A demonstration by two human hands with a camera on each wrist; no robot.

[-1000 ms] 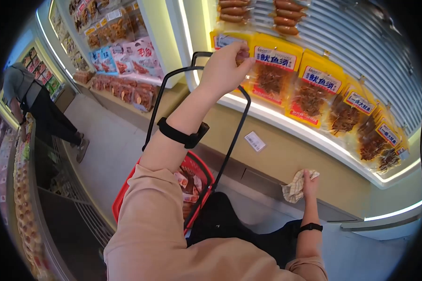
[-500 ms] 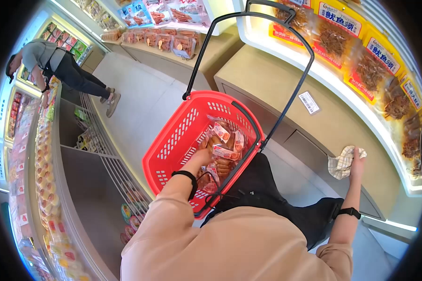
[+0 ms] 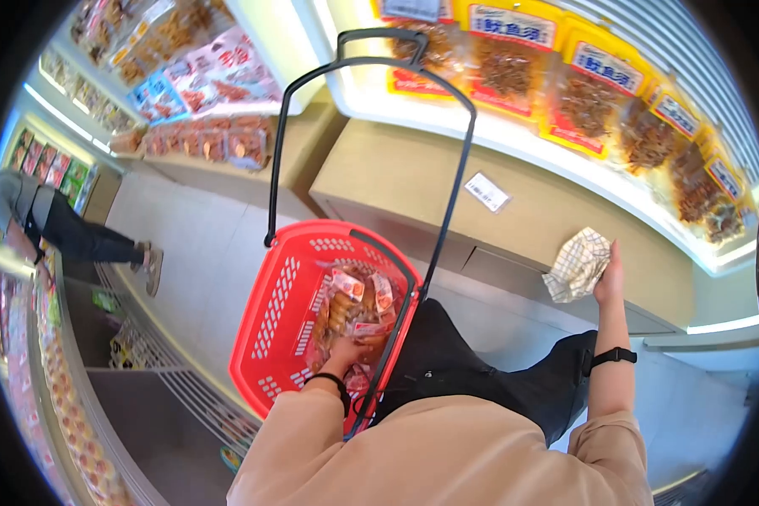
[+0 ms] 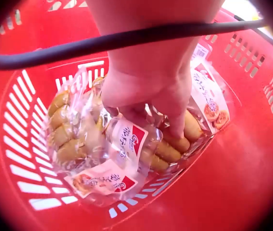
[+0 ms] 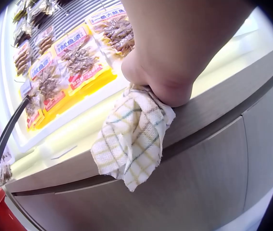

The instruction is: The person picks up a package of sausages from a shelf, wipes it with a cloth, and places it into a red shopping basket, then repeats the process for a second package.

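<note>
My left hand (image 3: 343, 354) is down inside a red shopping basket (image 3: 255, 337). Clear packs of brown, roll-shaped food (image 3: 342, 310) lie on the basket's bottom. In the left wrist view, the fingers of my left hand (image 4: 151, 91) curl down and grip one pack (image 4: 165, 151); the fingertips are partly hidden by the wrapping. Another pack (image 4: 69, 130) lies beside it. At the right, my right hand (image 3: 611, 278) holds a bunched checked cloth (image 3: 577, 264). The right wrist view has the cloth (image 5: 131, 139) hanging from my right hand (image 5: 167, 72), over the counter's edge.
The basket's black handle (image 3: 460, 185) stands raised. Yellow snack packs (image 3: 510, 67) hang above a lit ledge, and a label (image 3: 487, 192) lies on the counter (image 3: 396, 173). A person (image 3: 67, 223) stands at the far left beside a display (image 3: 67, 405).
My left hand has come down from beside the hanging yellow packs into the basket, where its fingers now grip a pack. My right hand still holds the cloth. The head view has shifted.
</note>
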